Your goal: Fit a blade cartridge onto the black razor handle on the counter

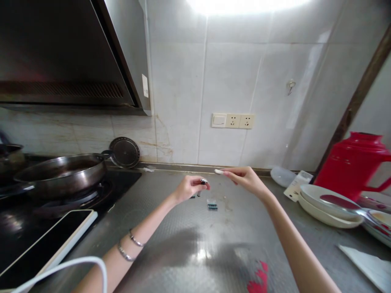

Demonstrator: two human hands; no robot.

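Note:
My left hand (190, 189), with two silver bangles (125, 251) on its forearm, pinches a small dark and silver object (203, 182) over the middle of the metal counter (183, 236). To its right, my right hand (244, 179) holds a small white piece (219, 171) between thumb and fingers. The two hands are apart. Below and between them, small dark cylinders (212, 207) lie side by side on the counter, seemingly in clear wrap. Another small dark piece (198, 193) shows just under my left fingers.
A steel pan (64, 175) sits on the black stove at left, with a phone (45, 244) and white cable (61, 264) nearer. Stacked plates (330, 203) and a red thermos (351, 167) stand at right. A range hood (61, 53) overhangs the stove.

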